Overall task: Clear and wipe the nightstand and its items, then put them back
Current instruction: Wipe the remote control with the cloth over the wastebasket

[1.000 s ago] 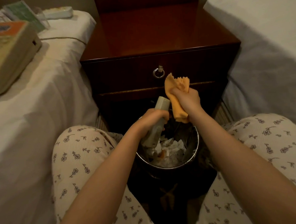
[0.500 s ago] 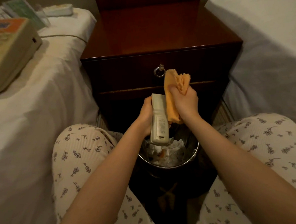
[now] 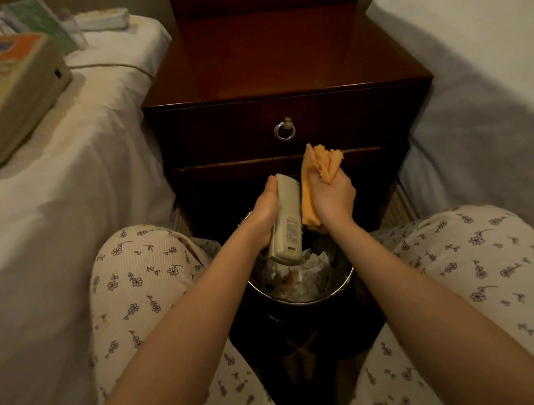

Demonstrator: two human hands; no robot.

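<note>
Seated before the cleared nightstand (image 3: 283, 62), I clamp my left hand (image 3: 264, 213) on the remote control (image 3: 286, 220), back face up, over the wastebasket (image 3: 341, 286). My right hand (image 3: 332, 195) fists the orange cloth (image 3: 312, 184) beside it; firm lengthwise strokes should clean it best.

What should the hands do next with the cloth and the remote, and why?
Probably rub the bunched orange cloth in the right hand along the long cream remote control held by the left hand. The two are side by side above the round metal waste bin, and the dark wooden nightstand top is already bare.
</note>
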